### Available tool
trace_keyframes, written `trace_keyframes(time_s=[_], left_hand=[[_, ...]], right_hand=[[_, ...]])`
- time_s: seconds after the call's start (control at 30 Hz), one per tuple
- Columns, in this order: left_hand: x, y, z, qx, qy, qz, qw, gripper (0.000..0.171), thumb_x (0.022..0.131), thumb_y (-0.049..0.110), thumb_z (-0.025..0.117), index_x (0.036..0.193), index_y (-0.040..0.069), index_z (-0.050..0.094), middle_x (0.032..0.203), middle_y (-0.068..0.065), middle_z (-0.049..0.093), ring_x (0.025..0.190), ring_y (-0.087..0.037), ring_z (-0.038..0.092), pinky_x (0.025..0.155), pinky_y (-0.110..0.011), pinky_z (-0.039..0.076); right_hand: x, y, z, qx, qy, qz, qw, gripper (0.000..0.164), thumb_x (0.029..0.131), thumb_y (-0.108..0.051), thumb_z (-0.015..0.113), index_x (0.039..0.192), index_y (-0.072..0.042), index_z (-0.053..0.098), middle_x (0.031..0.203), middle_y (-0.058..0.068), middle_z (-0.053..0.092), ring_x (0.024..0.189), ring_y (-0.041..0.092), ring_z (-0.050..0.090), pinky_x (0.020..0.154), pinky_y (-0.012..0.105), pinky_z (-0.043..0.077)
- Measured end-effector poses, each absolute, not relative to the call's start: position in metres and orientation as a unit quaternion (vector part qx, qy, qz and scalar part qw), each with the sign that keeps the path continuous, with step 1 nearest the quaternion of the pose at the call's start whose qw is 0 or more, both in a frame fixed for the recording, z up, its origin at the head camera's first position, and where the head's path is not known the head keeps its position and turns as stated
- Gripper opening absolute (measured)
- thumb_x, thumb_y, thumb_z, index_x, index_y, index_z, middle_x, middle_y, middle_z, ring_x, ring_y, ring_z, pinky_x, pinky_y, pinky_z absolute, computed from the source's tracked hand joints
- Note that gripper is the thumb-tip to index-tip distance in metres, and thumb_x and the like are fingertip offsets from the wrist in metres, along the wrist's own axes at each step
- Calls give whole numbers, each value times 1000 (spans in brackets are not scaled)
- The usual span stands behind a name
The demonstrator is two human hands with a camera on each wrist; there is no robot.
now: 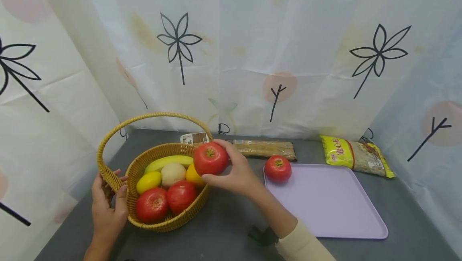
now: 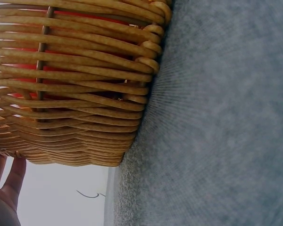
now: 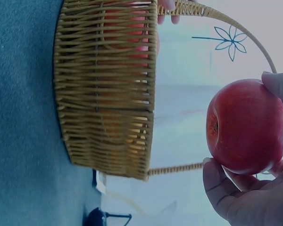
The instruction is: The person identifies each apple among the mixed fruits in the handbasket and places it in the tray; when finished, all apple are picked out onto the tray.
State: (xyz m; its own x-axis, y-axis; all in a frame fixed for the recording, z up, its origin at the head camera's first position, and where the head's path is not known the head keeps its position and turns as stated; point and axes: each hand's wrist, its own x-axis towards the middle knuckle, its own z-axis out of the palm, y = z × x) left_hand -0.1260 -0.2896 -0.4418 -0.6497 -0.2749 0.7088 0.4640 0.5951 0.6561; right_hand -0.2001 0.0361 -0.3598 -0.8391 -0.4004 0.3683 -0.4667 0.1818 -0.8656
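A yellow wicker basket [image 1: 169, 227] stands on the table at the left. My left hand [image 1: 110, 211] grips it at the foot of its hoop handle [image 1: 108, 175], thumb in front and fingers behind. Above the basket's right rim, my right hand [image 1: 236, 172] holds a red apple [image 3: 247, 127] between thumb and fingers. Inside the basket lie two red apples [image 1: 152, 205], a lemon [image 1: 148, 182], a pale round fruit [image 1: 173, 174], a banana [image 1: 167, 162] and an orange fruit [image 1: 193, 176] partly hidden by the held apple. In the left wrist view, fingers [image 2: 14, 181] touch the basket's rim.
A lilac tray [image 1: 328, 201] lies at the right, with another red apple [image 1: 278, 168] at its far left corner. Behind are a clear pack of brown sticks [image 1: 267, 148] and a yellow food bag [image 1: 355, 156]. Patterned white curtain [image 1: 252, 52] encloses the table's back and sides.
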Motion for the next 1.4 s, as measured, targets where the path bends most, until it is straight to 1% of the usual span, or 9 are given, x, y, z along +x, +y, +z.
trace_keyframes(time_s=[0.07, 0.23, 0.4, 0.57, 0.73, 0.83, 1.0, 1.2, 1.4], left_hand=[[-125, -289, -442, -60, -791, -447, 413, 85, 89, -23, 55, 159, 10, 21, 136, -3, 51, 112, -9, 59, 95, -13, 43], [-125, -289, -442, -64, -789, -450, 413, 84, 89, -23, 55, 159, 10, 21, 135, -3, 51, 112, -9, 59, 95, -13, 43], [-125, -290, -442, -66, -789, -449, 415, 84, 89, -23, 55, 159, 10, 22, 135, -3, 51, 112, -9, 59, 96, -13, 43], [-125, -289, -442, -72, -786, -448, 420, 83, 90, -23, 54, 159, 10, 22, 135, -5, 51, 111, -9, 59, 95, -13, 43], [-126, -289, -442, -80, -783, -445, 427, 82, 89, -25, 53, 158, 8, 23, 133, -9, 52, 111, -9, 60, 95, -13, 43], [-126, -289, -442, -77, -785, -445, 424, 83, 88, -25, 53, 158, 8, 23, 133, -9, 52, 111, -9, 60, 95, -13, 43], [-126, -289, -442, -72, -786, -448, 421, 84, 88, -25, 54, 159, 9, 23, 134, -8, 52, 111, -9, 59, 95, -13, 43], [-126, -289, -444, -91, -776, -445, 438, 84, 86, -28, 54, 157, 4, 24, 132, -13, 53, 111, -9, 60, 95, -12, 43], [-127, -290, -444, -90, -778, -444, 435, 86, 85, -28, 55, 158, 6, 24, 133, -10, 52, 111, -10, 60, 95, -13, 43]], right_hand=[[-199, 40, -359, 273, -775, 569, 32, 79, 76, -28, 87, 145, -24, 48, 134, -7, 53, 112, 15, 57, 87, 36, 55], [-197, 54, -360, 243, -794, 556, 40, 81, 74, -29, 89, 145, -31, 48, 139, -8, 51, 115, 16, 56, 89, 40, 55], [-197, 70, -360, 208, -809, 548, 41, 84, 73, -31, 90, 146, -32, 48, 141, -8, 50, 119, 19, 54, 89, 46, 55], [-199, 89, -361, 178, -820, 542, 39, 84, 74, -30, 90, 146, -32, 46, 142, -3, 49, 124, 23, 49, 90, 50, 54], [-202, 111, -365, 159, -821, 546, 40, 85, 75, -27, 89, 147, -26, 44, 139, 3, 48, 123, 28, 48, 89, 53, 54], [-205, 124, -369, 149, -826, 542, 47, 85, 75, -26, 88, 147, -21, 43, 137, 7, 49, 119, 31, 50, 86, 50, 55], [-209, 146, -372, 130, -840, 525, 55, 86, 77, -26, 87, 149, -20, 41, 138, 10, 47, 120, 33, 49, 84, 46, 56], [-215, 171, -366, 106, -854, 505, 64, 87, 80, -28, 86, 150, -17, 35, 140, 12, 46, 122, 35, 47, 85, 50, 56], [-215, 201, -357, 72, -864, 496, 54, 91, 81, -27, 85, 152, -13, 29, 142, 18, 42, 127, 39, 42, 86, 54, 55]])
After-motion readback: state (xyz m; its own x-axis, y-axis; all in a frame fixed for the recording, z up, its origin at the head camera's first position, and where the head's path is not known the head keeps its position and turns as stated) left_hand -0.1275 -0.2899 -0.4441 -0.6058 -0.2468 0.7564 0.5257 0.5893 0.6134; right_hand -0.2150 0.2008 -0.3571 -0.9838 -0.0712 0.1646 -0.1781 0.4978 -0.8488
